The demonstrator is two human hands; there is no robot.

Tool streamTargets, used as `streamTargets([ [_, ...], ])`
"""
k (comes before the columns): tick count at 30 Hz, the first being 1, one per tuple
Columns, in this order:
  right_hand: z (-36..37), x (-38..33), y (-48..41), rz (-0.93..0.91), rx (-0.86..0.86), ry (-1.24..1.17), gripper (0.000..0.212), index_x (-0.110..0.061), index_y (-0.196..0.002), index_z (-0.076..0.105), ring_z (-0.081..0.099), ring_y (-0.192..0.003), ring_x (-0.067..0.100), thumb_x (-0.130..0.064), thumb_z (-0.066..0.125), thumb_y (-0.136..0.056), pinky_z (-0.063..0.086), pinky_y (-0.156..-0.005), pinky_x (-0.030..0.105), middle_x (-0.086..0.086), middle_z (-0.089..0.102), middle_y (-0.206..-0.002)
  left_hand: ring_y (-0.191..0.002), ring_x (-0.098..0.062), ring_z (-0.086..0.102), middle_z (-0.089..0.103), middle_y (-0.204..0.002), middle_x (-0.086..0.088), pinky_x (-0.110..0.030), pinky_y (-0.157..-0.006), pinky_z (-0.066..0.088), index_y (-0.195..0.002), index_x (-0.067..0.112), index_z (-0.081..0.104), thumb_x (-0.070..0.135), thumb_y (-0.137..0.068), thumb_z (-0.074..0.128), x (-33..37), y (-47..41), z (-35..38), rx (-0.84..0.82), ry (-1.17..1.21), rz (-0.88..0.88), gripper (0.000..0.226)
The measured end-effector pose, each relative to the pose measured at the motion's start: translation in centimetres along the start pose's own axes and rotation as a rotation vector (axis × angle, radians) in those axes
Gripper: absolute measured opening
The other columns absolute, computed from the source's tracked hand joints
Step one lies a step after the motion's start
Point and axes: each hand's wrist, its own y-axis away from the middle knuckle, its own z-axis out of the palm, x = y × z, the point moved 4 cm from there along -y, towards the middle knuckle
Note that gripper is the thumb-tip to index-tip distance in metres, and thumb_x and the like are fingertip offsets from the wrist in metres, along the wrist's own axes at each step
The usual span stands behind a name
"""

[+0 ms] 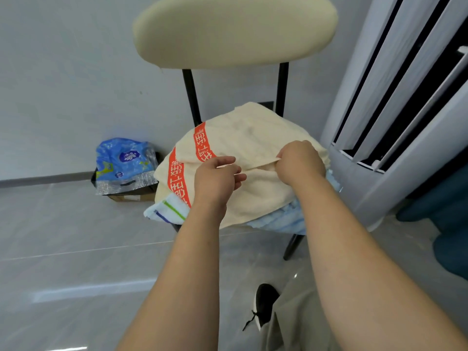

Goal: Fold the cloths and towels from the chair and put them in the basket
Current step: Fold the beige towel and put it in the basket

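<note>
A cream towel with orange printed bands [249, 140] lies spread over the seat of a chair [233, 29] that has a cream backrest and black legs. My right hand [300, 162] pinches an edge fold of this towel near its middle. My left hand [217, 177] hovers just left of that fold, fingers loosely curled, touching the towel surface. Under the cream towel a white cloth with green and blue stripes [168, 209] sticks out at the front left, and a light blue towel [283, 221] shows at the front right. No basket is in view.
A blue plastic pack [124, 160] sits on a cardboard box on the floor left of the chair, against the wall. A tall white floor appliance [395, 122] stands close on the right, with something dark teal [445, 224] beyond it. My shoe [264, 304] is on the grey tiles below.
</note>
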Motion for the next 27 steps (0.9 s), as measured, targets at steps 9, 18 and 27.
streamTargets([
  [9, -4.3, -4.9, 4.8, -0.403, 0.418, -0.438, 0.015, -0.018, -0.101, 0.060, 0.050, -0.079, 0.019, -0.027, 0.048, -0.100, 0.030, -0.065, 0.029, -0.001, 0.061, -0.087, -0.083, -0.020, 0.075, 0.074, -0.098, -0.010, -0.042, -0.084, 0.061, -0.152, 0.025, 0.028, 0.006, -0.085, 0.071, 0.1, 1.2, -0.2, -0.093, -0.075, 0.049, 0.082],
  [18, -5.3, -7.1, 8.6, -0.654, 0.563, -0.504, 0.048, -0.018, -0.058, 0.038, 0.040, -0.065, 0.016, -0.039, 0.067, -0.090, 0.025, -0.061, 0.026, -0.003, 0.042, -0.065, -0.102, -0.016, 0.071, 0.069, -0.120, -0.004, -0.042, -0.092, 0.057, -0.154, 0.044, -0.001, 0.032, -0.074, 0.082, 1.3, 1.6, -1.6, -0.100, 0.035, 0.233, 0.116],
  [27, -3.9, -7.3, 8.6, -0.632, 0.204, -0.587, 0.021, -0.008, -0.079, 0.059, 0.053, -0.079, 0.017, -0.026, 0.067, -0.085, 0.044, -0.070, 0.027, 0.002, 0.058, -0.085, -0.099, -0.029, 0.068, 0.070, -0.100, -0.013, -0.054, -0.091, 0.055, -0.092, 0.017, 0.067, 0.048, -0.076, 0.063, 3.3, 3.4, -4.2, 0.105, 0.004, 0.269, 0.035],
])
